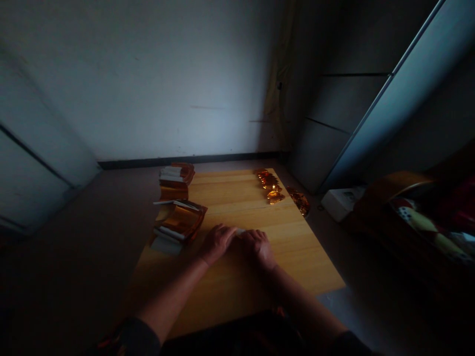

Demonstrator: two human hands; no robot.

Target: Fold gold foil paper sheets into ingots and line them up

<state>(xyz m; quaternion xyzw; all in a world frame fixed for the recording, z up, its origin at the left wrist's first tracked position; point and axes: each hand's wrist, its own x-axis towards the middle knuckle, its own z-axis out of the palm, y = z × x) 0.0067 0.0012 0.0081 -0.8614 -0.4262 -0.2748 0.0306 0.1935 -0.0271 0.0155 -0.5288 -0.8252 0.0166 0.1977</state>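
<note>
A pale wall [178, 74] rises behind the wooden desk [282, 247], and a tall cabinet [345, 104] stands in shadow beyond its right side. On the desk's left side lie 2 stacks of curved gold-and-white sheets, the near stack [186, 217] and the far stack [187, 173], with more gold sheet [173, 191] between them. On the floor to the right sits a white box [339, 203]. Near the desk's far right corner is a row of shiny folded gold pieces [269, 185]; more gold pieces [300, 201] show just past the edge. The person's left hand [218, 242] and right hand [260, 244] meet near the desk's middle, fingers partly curled. Between their fingertips, touching both, is a small pale piece [240, 231]; whether either hand pinches or merely presses it cannot be told in the dimness.
</note>
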